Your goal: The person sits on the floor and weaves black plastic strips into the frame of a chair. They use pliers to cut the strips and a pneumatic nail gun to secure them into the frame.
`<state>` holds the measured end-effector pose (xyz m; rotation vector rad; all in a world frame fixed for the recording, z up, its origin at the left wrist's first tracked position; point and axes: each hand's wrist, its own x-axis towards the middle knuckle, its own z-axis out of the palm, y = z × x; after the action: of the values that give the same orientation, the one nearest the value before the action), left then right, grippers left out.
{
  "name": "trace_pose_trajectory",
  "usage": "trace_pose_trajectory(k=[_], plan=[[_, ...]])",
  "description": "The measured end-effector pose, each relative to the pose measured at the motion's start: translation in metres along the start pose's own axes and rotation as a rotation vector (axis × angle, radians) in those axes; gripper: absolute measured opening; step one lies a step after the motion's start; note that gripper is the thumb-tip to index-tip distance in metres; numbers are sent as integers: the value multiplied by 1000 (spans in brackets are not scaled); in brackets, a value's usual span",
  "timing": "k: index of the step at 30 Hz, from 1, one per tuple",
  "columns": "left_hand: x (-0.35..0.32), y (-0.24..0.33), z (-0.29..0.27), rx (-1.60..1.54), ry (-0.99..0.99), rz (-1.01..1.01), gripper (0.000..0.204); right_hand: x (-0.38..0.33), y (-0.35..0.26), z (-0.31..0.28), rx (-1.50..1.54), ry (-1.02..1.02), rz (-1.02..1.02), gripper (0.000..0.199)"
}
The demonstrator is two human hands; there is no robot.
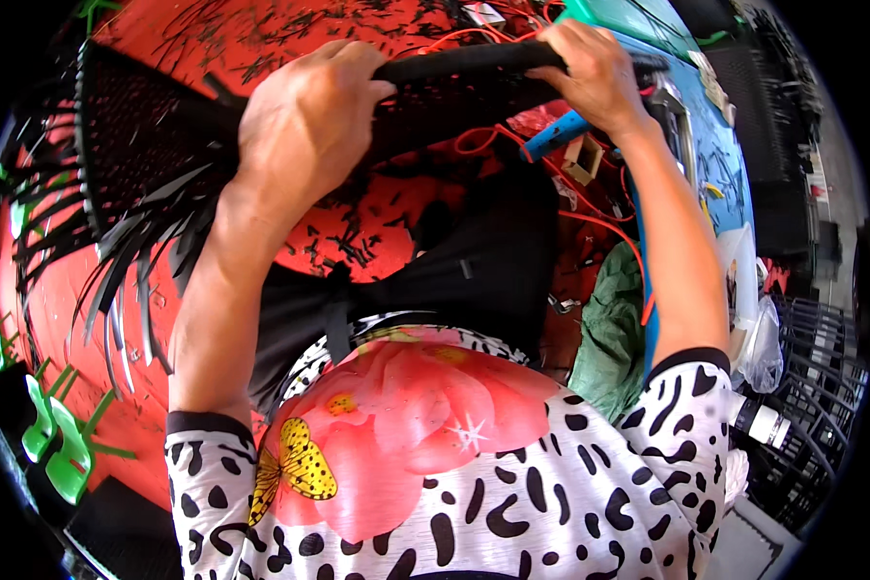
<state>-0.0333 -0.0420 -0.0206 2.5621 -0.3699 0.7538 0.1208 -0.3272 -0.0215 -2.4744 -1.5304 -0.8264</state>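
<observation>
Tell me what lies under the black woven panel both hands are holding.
Under the black woven panel, gripped by the left hand and right hand, lies a red floor scattered with black strip offcuts and an orange cord. What lies directly beneath the weave is hidden.

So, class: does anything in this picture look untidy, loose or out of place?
Yes. Short black offcuts lie scattered over the red floor. Loose black strips hang unwoven from the edge of the black woven panel, which the left hand and right hand grip. An orange cord trails tangled nearby.
</observation>
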Motion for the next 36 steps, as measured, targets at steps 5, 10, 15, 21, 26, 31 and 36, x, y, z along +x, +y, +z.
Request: trace_pose_trajectory(k=[5,10,15,21,26,31,36], plan=[[22,5,16,6,-7,-30,15,13,20,14,57,50,-11,50],[18,17,11,27,-44,-86,17,-25,43,-25,151,293,448,51],[15,26,7,29,-37,-63,21,-121,110,-42,-142,-575,1388,88],[12,24,2,-4,-61,-48,25,-162,145,-10,178,-592,1398,53],[8,18,6,-7,-71,-67,25,-176,163,-23,234,-550,1425,30],[12,20,6,27,-88,-83,22,-158,135,-85,355,-277,1359,15],[14,8,7,-40,-31,-47,21,-104,51,-172,717,105,1084,18]])
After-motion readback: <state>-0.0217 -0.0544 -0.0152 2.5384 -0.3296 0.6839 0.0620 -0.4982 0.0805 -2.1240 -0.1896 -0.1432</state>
